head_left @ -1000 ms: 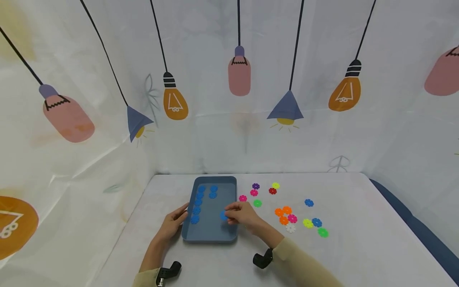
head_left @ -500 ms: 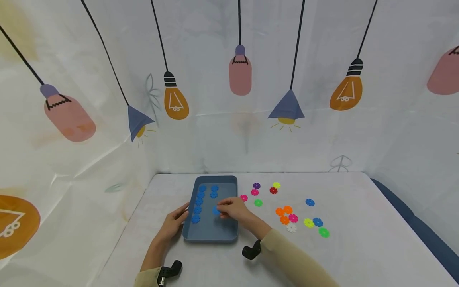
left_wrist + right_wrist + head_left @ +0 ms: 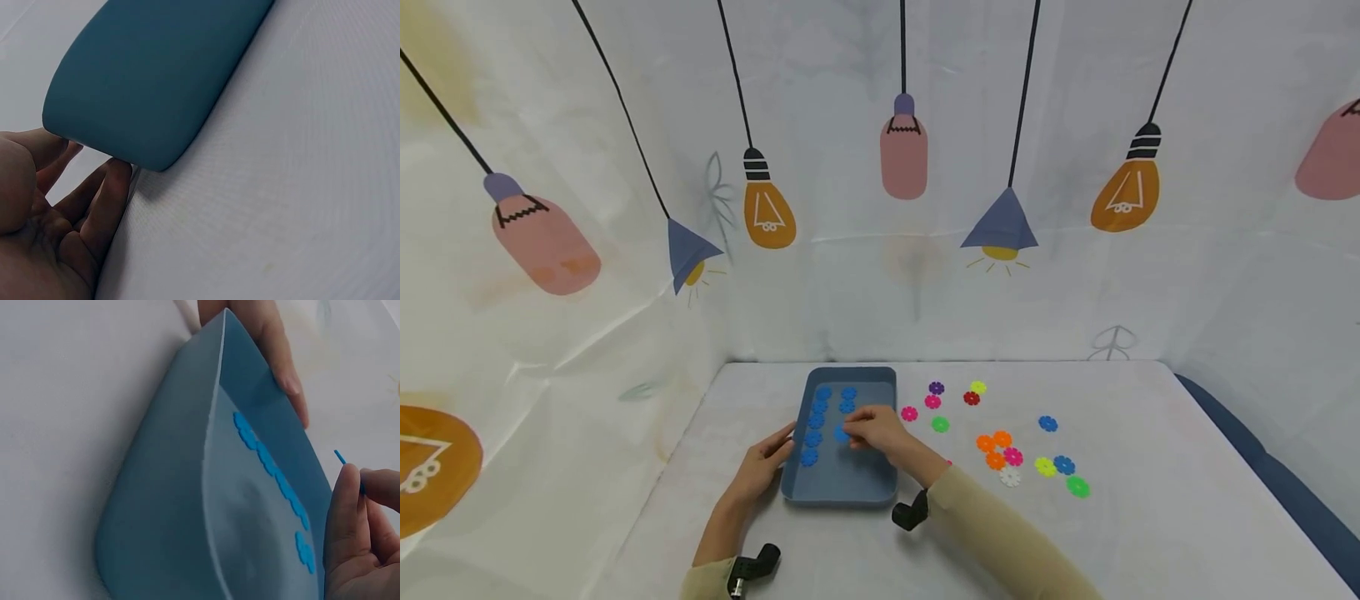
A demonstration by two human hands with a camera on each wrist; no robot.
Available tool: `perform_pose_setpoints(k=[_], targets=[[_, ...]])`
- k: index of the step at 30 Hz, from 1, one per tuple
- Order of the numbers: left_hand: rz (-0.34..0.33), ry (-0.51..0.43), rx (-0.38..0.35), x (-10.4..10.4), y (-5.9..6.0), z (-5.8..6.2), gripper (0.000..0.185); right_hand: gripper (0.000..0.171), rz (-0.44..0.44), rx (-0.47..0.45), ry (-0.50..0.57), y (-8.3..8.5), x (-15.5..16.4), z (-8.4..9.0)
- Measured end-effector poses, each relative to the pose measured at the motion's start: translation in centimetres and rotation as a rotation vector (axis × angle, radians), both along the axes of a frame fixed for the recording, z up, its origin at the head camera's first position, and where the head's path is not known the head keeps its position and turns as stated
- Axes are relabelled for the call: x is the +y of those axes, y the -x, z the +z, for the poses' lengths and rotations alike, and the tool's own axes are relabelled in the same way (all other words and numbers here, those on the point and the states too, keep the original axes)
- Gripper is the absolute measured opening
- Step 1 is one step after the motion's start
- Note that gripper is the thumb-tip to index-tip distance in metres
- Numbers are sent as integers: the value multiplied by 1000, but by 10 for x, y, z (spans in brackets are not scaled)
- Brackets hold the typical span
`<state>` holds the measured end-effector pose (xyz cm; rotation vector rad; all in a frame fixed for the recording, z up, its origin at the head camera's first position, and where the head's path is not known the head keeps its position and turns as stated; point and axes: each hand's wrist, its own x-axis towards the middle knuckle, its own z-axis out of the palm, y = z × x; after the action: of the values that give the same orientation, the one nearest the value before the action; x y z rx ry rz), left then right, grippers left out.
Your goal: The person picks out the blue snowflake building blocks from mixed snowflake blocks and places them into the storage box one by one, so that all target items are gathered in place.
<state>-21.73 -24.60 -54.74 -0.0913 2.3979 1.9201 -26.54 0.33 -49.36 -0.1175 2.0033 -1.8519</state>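
In the head view, a shallow blue-grey tray lies at the table's centre-left. Blue notched flower-shaped discs form a column on its left side, with a short second column to the right. Thumb and fingers of my right hand pinch another blue flower disc over the tray, just below that short column. Seen from the right wrist, the disc stands edge-on above the tray floor. My left hand rests against the tray's left wall, its fingertips touching the outside.
Right of the tray lie loose flower discs: orange ones, a white one, blue ones, green ones, plus pink, yellow, red and purple. A lamp-patterned white curtain hangs behind the table.
My right hand has moved left and slightly away from me over the tray, carrying the pinched blue disc toward the short column. The left hand and tray have stayed put.
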Motion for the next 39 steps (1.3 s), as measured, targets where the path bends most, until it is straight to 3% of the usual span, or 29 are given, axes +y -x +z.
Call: perform_pose_setpoints(k=[8,39], targets=[[8,8,1,-1,0,4,47,13,-17,4,-11,9,-7,6],[11,3,-3,3,-3,4,48,12,-48,-22,-13,32,-11,-7]])
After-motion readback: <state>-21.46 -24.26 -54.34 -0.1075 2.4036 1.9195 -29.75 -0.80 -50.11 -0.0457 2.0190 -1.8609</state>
